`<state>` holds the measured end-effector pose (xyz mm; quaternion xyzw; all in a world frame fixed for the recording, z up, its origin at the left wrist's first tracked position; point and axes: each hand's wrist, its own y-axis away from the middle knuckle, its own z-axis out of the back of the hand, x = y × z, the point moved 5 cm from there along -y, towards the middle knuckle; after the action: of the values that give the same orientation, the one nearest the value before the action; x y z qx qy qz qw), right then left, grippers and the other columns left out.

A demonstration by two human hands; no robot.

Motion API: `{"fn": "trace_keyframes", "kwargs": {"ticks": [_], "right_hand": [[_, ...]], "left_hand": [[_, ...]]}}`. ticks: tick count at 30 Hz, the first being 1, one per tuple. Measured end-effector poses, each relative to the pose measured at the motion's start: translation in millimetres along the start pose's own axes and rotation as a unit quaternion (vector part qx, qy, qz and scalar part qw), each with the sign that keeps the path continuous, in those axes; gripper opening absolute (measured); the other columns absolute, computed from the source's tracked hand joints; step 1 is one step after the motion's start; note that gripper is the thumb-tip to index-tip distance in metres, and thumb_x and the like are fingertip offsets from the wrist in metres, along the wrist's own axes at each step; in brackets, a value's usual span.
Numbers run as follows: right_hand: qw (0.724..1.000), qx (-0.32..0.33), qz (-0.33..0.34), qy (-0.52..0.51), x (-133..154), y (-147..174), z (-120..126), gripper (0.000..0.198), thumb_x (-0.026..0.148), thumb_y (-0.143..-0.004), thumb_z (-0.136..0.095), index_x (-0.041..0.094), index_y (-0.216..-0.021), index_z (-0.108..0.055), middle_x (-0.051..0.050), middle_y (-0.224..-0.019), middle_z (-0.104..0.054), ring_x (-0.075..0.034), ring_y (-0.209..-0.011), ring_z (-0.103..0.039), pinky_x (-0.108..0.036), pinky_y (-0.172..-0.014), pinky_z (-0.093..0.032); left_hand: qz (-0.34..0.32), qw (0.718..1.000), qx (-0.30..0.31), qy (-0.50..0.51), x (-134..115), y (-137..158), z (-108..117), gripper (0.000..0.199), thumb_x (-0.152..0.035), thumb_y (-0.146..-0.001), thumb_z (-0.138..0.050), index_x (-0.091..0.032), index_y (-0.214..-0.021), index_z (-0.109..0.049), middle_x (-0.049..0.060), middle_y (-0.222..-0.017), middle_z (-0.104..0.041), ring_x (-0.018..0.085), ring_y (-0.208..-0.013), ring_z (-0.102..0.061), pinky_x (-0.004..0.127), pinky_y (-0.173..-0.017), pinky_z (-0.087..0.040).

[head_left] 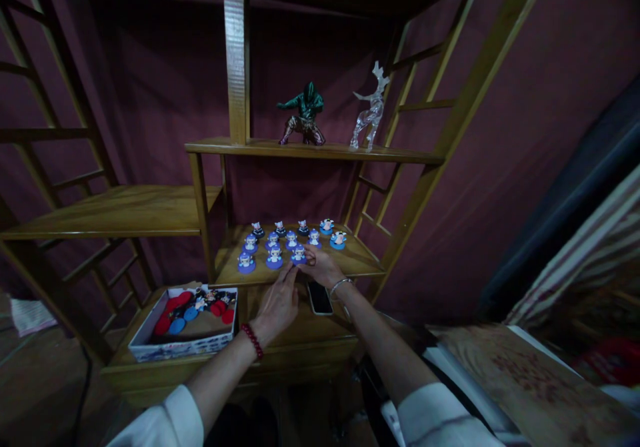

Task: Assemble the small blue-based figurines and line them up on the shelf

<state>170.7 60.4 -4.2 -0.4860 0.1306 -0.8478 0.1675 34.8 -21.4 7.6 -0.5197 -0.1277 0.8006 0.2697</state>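
Observation:
On the lower shelf (350, 260), small figurines stand in rows on round bases. My right hand (323, 267) reaches in from the right, its thumb and fingers closed at the right side of a front-row figurine (297, 254) with a purple base. My left hand (280, 303) is just in front of the shelf edge, fingers stretched forward, holding nothing that I can see. Left of the gripped piece are two more purple-based figurines, one in the middle (274, 257) and one at the end (246, 262). Behind them are more purple ones, black-based ones (279, 228) and blue-based ones (338, 239).
A phone (319, 298) lies on the ledge below my right wrist. At left sits an open box (183, 348) with red and blue discs and small figures. The upper shelf (320, 150) bears a dark green hooded figure (306, 112) and a clear deer (370, 115).

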Motion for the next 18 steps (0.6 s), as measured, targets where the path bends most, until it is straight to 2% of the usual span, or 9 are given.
{"fn": "trace_keyframes", "kwargs": {"ticks": [5,10,13,18], "right_hand": [[1.0,0.009,-0.012,0.001,3,2,3,0.045,0.017,-0.064,-0.062,0.02,-0.107,-0.05,0.0,-0.086,-0.064,-0.013,-0.077,-0.061,-0.028,-0.071,-0.051],[0.999,0.04,0.01,-0.02,10,4,4,0.044,0.02,-0.066,-0.06,0.02,-0.109,-0.05,-0.003,-0.094,-0.064,-0.015,-0.087,-0.06,-0.03,-0.075,-0.05],[0.999,0.044,0.01,0.008,12,3,8,0.044,0.022,-0.066,-0.06,0.02,-0.109,-0.051,-0.004,-0.096,-0.063,-0.017,-0.092,-0.058,-0.031,-0.077,-0.048],[0.997,0.045,-0.015,0.054,11,2,13,0.052,0.024,-0.063,-0.064,0.022,-0.113,-0.05,-0.003,-0.097,-0.061,-0.018,-0.092,-0.057,-0.032,-0.076,-0.048]], "left_hand": [[0.002,1.0,0.006,-0.014,-1,2,0,0.053,-0.009,-0.071,-0.044,-0.016,-0.123,-0.044,0.01,-0.135,-0.037,0.025,-0.119,-0.039,0.038,-0.1,-0.029],[-0.044,0.99,0.021,-0.134,-11,7,4,0.055,-0.005,-0.07,-0.039,-0.016,-0.124,-0.044,0.011,-0.133,-0.04,0.027,-0.119,-0.038,0.04,-0.097,-0.032],[-0.058,0.977,0.041,-0.202,-12,8,2,0.056,-0.003,-0.068,-0.038,-0.015,-0.123,-0.045,0.012,-0.132,-0.04,0.029,-0.12,-0.035,0.043,-0.096,-0.032],[-0.056,0.975,0.043,-0.211,-7,6,-2,0.06,-0.003,-0.066,-0.041,-0.014,-0.125,-0.041,0.013,-0.137,-0.033,0.029,-0.12,-0.033,0.044,-0.095,-0.033]]}}
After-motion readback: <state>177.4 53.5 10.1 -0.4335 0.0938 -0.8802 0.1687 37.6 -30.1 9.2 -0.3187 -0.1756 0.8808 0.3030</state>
